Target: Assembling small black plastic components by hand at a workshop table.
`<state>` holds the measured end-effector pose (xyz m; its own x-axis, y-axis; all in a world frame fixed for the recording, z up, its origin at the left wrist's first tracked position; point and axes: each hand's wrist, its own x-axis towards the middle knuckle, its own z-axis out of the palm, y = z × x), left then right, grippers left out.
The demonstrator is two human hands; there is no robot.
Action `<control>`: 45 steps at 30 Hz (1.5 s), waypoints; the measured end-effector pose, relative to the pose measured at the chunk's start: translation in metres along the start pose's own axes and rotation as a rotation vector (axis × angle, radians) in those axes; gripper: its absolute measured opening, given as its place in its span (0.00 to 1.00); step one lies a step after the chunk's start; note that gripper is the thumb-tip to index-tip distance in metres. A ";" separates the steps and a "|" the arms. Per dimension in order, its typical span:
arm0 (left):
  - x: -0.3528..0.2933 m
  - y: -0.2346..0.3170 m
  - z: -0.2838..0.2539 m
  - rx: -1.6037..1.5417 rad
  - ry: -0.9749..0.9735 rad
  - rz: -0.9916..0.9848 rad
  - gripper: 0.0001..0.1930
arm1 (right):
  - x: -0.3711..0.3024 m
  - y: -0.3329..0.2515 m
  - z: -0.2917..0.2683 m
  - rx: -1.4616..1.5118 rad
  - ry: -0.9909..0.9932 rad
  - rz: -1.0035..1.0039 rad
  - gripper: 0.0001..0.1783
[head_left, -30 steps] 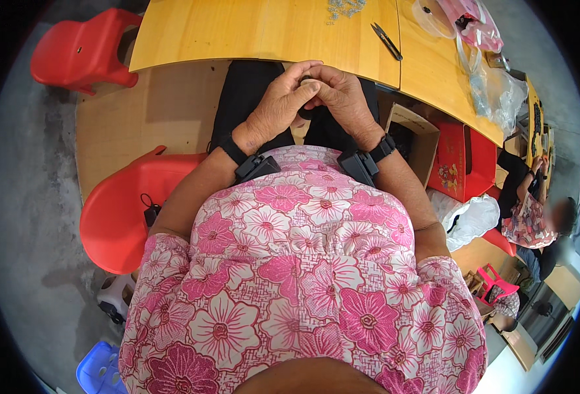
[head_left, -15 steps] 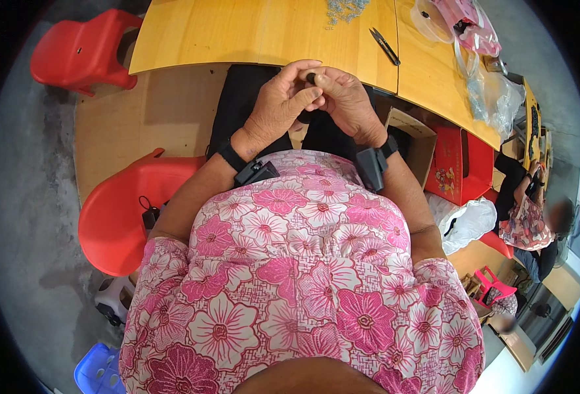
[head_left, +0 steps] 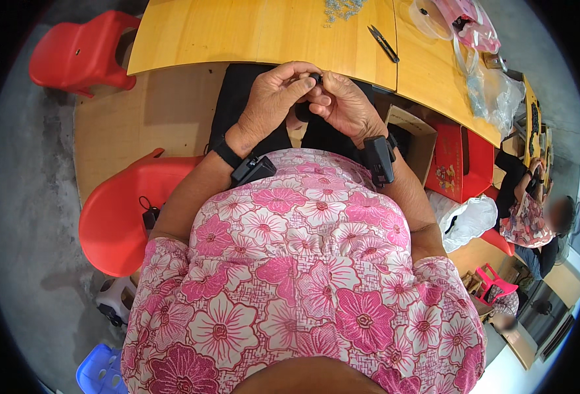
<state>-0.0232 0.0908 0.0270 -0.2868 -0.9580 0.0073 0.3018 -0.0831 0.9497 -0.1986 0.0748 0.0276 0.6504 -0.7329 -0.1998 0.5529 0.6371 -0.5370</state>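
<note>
Over my lap, just off the near edge of the table, my left hand (head_left: 277, 98) and my right hand (head_left: 346, 105) meet at the fingertips. Between them is a small dark, roundish piece (head_left: 315, 78), pinched by the thumb and fingers of both. It is too small to name its kind, and the fingers cover part of it. A larger black shape (head_left: 302, 111) shows below the fingers; I cannot tell whether it belongs to the piece.
On the yellow table (head_left: 224, 33) lie a heap of small silvery pieces (head_left: 342, 9), black thread snips (head_left: 383, 44) and clear plastic bags (head_left: 493, 98). Red chairs (head_left: 83, 52) stand to the left. At right are a cardboard box (head_left: 413, 134), a red box (head_left: 449, 164) and a seated person (head_left: 529, 217).
My fingers have shifted around the small dark piece: the left thumb now presses beside it, and the right thumb has turned more upright. My right wrist has rotated slightly.
</note>
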 end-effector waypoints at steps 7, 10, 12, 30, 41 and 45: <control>0.000 -0.003 -0.002 -0.014 -0.009 -0.076 0.14 | 0.002 0.001 -0.010 -0.136 0.093 0.016 0.17; 0.000 -0.002 -0.003 -0.130 -0.140 -0.087 0.18 | 0.002 0.000 -0.002 -0.312 0.129 -0.057 0.16; -0.001 -0.001 0.000 -0.119 -0.160 -0.107 0.21 | 0.003 0.002 0.003 -0.433 0.197 -0.070 0.14; 0.003 -0.022 0.007 -0.190 -0.024 -0.126 0.19 | 0.007 0.013 0.012 -0.781 0.273 -0.217 0.11; 0.027 0.003 -0.011 0.336 -0.063 0.173 0.11 | 0.006 -0.011 -0.008 -0.292 0.183 -0.067 0.19; 0.030 0.003 -0.020 0.514 -0.141 0.178 0.10 | 0.005 -0.010 -0.014 -0.273 0.200 0.020 0.17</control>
<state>-0.0124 0.0567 0.0240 -0.4014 -0.8960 0.1901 -0.1147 0.2551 0.9601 -0.2081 0.0616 0.0209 0.5299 -0.7703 -0.3547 0.3638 0.5843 -0.7255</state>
